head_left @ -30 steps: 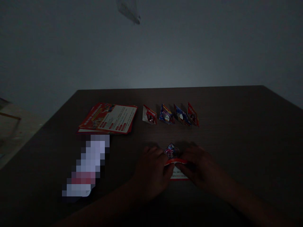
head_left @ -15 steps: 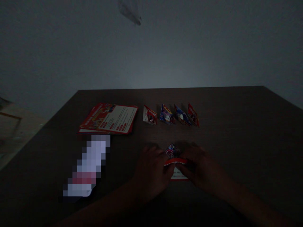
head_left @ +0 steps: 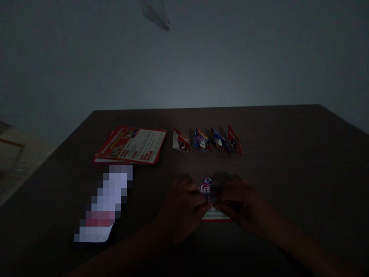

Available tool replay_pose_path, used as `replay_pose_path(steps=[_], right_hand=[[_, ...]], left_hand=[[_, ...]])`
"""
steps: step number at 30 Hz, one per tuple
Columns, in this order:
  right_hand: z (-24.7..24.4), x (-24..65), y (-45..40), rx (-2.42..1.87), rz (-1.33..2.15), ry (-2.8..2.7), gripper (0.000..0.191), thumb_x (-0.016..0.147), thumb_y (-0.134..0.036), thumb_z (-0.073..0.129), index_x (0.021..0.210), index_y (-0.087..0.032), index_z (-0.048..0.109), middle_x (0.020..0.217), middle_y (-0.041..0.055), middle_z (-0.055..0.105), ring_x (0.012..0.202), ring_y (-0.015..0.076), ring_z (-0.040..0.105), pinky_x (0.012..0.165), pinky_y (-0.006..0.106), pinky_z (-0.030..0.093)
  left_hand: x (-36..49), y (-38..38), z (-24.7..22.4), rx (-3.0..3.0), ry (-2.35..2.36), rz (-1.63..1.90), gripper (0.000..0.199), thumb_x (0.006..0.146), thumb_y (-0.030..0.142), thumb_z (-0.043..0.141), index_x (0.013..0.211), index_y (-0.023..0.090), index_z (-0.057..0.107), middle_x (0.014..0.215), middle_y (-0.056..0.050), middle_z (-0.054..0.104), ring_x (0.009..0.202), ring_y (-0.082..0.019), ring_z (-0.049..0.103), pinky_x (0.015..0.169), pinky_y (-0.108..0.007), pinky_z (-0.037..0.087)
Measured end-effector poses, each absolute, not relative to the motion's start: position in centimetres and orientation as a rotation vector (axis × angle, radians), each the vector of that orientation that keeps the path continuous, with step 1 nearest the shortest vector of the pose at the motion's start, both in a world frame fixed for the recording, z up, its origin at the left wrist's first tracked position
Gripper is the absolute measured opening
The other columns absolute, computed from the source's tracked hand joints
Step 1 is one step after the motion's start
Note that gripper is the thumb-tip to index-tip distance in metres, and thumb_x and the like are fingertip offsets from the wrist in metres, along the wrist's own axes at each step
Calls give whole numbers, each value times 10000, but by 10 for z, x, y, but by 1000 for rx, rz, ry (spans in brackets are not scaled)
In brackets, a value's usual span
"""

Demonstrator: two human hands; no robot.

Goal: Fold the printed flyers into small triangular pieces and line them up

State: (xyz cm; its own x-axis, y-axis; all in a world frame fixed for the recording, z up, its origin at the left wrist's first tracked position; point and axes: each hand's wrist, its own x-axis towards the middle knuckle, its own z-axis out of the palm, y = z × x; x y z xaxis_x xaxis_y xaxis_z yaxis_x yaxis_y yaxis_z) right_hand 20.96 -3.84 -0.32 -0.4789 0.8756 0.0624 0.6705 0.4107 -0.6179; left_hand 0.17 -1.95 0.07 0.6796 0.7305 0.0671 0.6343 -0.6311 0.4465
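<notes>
A partly folded printed sheet lies on the table between my hands, with patterned flaps at its far side and a white, red-edged strip toward me. My left hand pinches its left part, thumb and fingers together. From the right, my right hand grips the other side in the same way. The thumbs are close to each other near the sheet's middle. My fingers cover much of the paper, and the scene is dark.
Several folded paper pieces, among them a blue one, stand in a row beyond my hands. A stack of printed sheets lies at the left of the table. Nearer me is a pixelated phone. A wall rises behind.
The red flap that stood raised between my thumbs no longer shows. More of the patterned flap is visible, and my hands have shifted slightly apart at the thumbs.
</notes>
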Motion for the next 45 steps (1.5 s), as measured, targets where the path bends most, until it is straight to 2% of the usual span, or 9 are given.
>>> replay_pose_path(steps=[6, 11, 15, 20, 26, 37, 45], right_hand=[[-8, 215, -40, -1265, 728, -2305, 149, 785, -157, 660, 844, -288, 700, 792, -6, 647, 794, 177, 581, 720, 334, 354], [-10, 218, -40, -1260, 697, -2306, 122, 775, -177, 676, 809, -286, 719, 825, 5, 656, 794, 179, 590, 710, 337, 375], [-5, 219, -38, -1262, 751, -2319, 108, 773, -191, 687, 797, -292, 717, 814, -8, 653, 799, 176, 594, 728, 340, 381], [-2, 219, -37, -1282, 786, -2321, 58, 815, -227, 658, 776, -244, 697, 780, 0, 650, 763, 166, 590, 721, 334, 387], [-5, 218, -37, -1325, 802, -2332, 111, 823, -236, 654, 716, -211, 657, 754, -1, 632, 743, 161, 583, 690, 308, 380], [1, 213, -37, -1404, 688, -2318, 189, 868, -252, 571, 693, -182, 596, 690, 15, 615, 661, 160, 559, 654, 304, 377], [0, 207, -37, -1484, 661, -2302, 177, 835, -236, 605, 672, -179, 570, 650, 11, 589, 642, 168, 532, 631, 309, 358]], left_hand=[[-2, -22, 1, 2722, 947, 317, 127, 864, 155, 522, 819, 179, 638, 874, -41, 620, 796, -175, 508, 696, -325, 345], [-2, -24, 3, 2723, 927, 322, 127, 879, 211, 520, 828, 186, 633, 878, -42, 609, 814, -184, 503, 704, -330, 352], [-3, -25, 3, 2774, 932, 294, 139, 879, 184, 503, 847, 190, 638, 871, -48, 603, 794, -185, 497, 693, -338, 349], [-6, -23, -1, 2639, 960, 387, 85, 836, 215, 591, 793, 201, 662, 920, -25, 625, 843, -188, 512, 731, -340, 363], [-7, -20, -6, 2525, 984, 408, 73, 811, 248, 650, 759, 206, 677, 903, -10, 635, 855, -186, 527, 753, -345, 364], [0, -20, -1, 2403, 1152, 356, 155, 871, 278, 555, 779, 164, 606, 847, -44, 579, 837, -198, 503, 745, -338, 392], [4, -18, -6, 2412, 1201, 361, 162, 867, 288, 550, 776, 161, 593, 828, -48, 574, 810, -196, 511, 710, -330, 383]])
